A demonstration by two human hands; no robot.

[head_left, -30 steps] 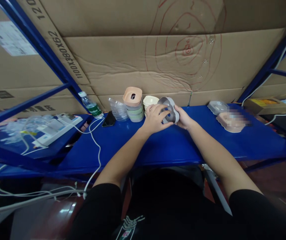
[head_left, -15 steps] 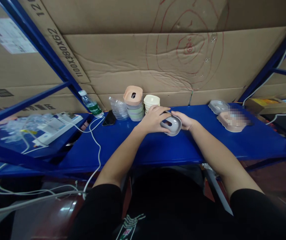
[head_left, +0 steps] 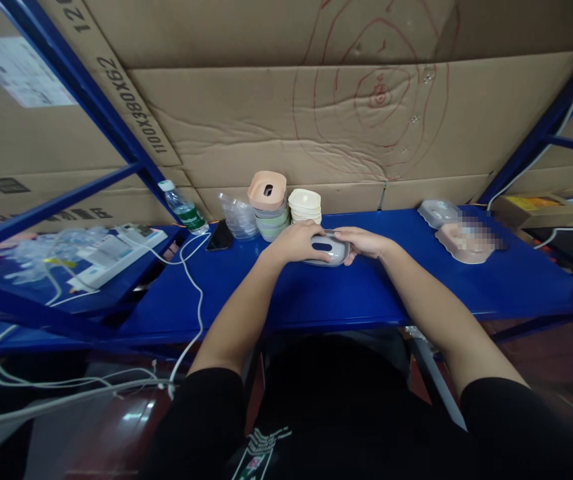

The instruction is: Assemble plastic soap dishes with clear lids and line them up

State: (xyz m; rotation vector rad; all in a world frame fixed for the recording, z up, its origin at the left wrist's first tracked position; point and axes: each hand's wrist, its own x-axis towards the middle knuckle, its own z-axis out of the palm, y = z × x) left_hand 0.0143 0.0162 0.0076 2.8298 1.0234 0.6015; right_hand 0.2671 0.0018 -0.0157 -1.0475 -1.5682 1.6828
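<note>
Between both hands is a grey plastic shell (head_left: 339, 251) with rounded corners and a dark oval slot, held low over the blue table. My left hand (head_left: 300, 241) grips its left side, fingers bent round the edge. From the right, my right hand (head_left: 363, 243) pinches the opposite side, thumb near the top. Just behind my left hand stand a stack of cream shells (head_left: 305, 201) and a taller stack of green and grey shells (head_left: 273, 225), topped by a peach shell (head_left: 267, 189) with the same kind of slot.
Clear plastic cups (head_left: 239, 217), a dark phone (head_left: 219, 236) and a water bottle (head_left: 183, 208) stand left of the stacks. A white cable (head_left: 200, 293) crosses the table's left part. At right lie a clear tray (head_left: 437, 212) and a pinkish tray (head_left: 461, 243), partly blurred. Cardboard (head_left: 236, 127) walls the back.
Both hands have brought the grey shell slightly left and tilted it, so its slotted face now lies flatter. The stacks and other things have stayed in place.
</note>
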